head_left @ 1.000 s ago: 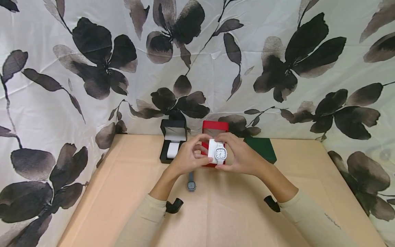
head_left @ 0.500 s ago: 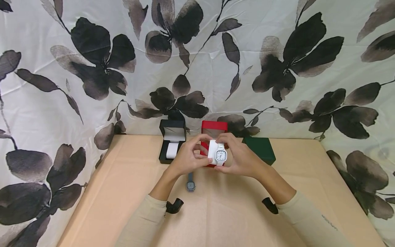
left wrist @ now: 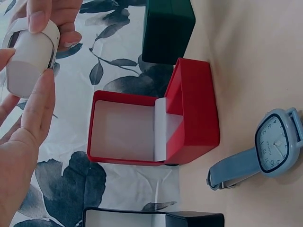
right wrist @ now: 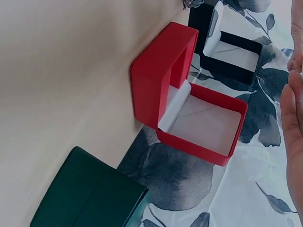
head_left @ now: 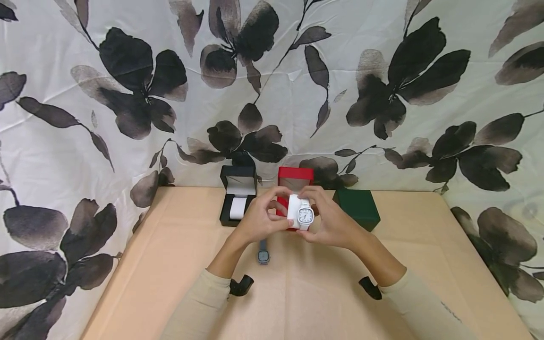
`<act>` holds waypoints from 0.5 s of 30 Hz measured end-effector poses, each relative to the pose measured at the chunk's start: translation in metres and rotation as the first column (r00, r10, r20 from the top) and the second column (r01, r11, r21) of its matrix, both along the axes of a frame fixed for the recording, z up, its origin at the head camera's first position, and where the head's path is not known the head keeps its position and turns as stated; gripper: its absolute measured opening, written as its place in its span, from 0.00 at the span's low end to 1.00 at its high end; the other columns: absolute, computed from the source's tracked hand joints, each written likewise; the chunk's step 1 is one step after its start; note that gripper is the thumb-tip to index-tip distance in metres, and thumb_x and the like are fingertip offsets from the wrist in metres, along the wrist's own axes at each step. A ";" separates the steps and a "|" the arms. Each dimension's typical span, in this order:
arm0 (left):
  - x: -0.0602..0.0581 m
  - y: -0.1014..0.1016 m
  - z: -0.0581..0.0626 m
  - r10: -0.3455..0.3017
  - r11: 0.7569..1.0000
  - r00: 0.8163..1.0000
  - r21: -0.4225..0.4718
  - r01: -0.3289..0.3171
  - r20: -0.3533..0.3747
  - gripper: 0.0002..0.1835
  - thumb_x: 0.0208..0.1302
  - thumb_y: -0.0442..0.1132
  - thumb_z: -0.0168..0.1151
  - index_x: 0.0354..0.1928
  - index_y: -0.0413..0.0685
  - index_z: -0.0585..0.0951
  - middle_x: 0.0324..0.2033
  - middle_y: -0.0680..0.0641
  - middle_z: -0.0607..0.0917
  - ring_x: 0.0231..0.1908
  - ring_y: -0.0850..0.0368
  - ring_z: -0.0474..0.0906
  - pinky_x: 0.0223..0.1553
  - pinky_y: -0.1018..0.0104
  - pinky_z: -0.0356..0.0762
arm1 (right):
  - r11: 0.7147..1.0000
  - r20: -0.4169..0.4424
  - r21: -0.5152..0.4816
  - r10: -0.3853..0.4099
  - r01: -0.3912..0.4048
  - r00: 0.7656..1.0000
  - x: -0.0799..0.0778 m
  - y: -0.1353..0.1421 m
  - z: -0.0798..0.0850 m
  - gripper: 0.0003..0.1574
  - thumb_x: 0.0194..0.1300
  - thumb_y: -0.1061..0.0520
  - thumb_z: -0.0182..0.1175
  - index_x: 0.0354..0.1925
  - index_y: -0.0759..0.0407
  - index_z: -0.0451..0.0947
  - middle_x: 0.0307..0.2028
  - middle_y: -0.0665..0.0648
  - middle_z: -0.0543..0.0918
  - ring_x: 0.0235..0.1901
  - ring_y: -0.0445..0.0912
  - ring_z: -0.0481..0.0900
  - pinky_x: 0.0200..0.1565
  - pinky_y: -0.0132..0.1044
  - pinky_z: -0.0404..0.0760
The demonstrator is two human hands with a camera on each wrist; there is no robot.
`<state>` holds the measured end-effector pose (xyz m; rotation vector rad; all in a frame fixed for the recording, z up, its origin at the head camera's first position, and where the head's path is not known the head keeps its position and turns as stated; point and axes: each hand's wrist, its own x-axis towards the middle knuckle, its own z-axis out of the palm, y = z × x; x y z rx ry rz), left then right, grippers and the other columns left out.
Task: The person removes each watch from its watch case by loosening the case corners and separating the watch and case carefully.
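A white wristwatch (head_left: 305,216) is wrapped round one end of a white watch cushion (head_left: 293,211), held up in front of the open red box (head_left: 295,173). My left hand (head_left: 260,218) pinches the free end of the cushion between thumb and fingers. On the other side, my right hand (head_left: 333,219) grips the watch and its strap. The left wrist view shows the cushion (left wrist: 28,71) with the fingers of both hands around it. In the right wrist view only the edges of the hands show, and the watch is out of sight.
Left of the red box stands an open black box (head_left: 227,203) with a white cushion (head_left: 238,208) in it. A closed green box (head_left: 358,208) sits to the right. A blue-grey watch (head_left: 263,255) lies nearer on the table (head_left: 306,293). Floral cloth (head_left: 323,141) hangs behind.
The watch and cushion have shifted very slightly down and to the right with both hands. Both grips look the same, and the boxes and blue-grey watch stay put.
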<state>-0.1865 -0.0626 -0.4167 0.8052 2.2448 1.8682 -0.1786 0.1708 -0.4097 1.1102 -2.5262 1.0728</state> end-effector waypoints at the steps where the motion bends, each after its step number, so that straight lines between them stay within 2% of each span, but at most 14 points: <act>1: 0.000 0.000 0.000 -0.003 1.000 1.000 0.001 0.003 -0.002 0.33 0.57 0.30 0.74 0.64 0.52 0.75 0.58 0.46 0.78 0.43 0.48 0.84 0.44 0.62 0.89 | 1.000 0.004 -0.002 0.003 -0.003 1.000 0.000 0.000 0.000 0.57 0.42 0.60 0.84 0.65 0.59 0.62 0.65 0.59 0.69 0.56 0.48 0.76 0.49 0.41 0.89; 7: -0.003 0.001 0.003 -0.014 1.000 1.000 0.009 0.014 -0.012 0.32 0.57 0.30 0.73 0.64 0.50 0.75 0.59 0.44 0.78 0.42 0.48 0.85 0.43 0.61 0.89 | 1.000 0.013 -0.010 0.009 -0.009 1.000 -0.001 0.000 0.001 0.57 0.43 0.62 0.83 0.66 0.59 0.61 0.65 0.60 0.69 0.60 0.50 0.74 0.52 0.44 0.88; 15: -0.004 -0.001 0.004 -0.014 1.000 1.000 -0.004 0.014 -0.007 0.32 0.57 0.29 0.72 0.64 0.50 0.75 0.58 0.45 0.78 0.41 0.49 0.84 0.43 0.62 0.89 | 1.000 0.058 -0.002 0.015 -0.015 0.998 -0.002 0.002 0.001 0.55 0.45 0.63 0.80 0.67 0.59 0.61 0.66 0.60 0.68 0.60 0.50 0.73 0.54 0.41 0.87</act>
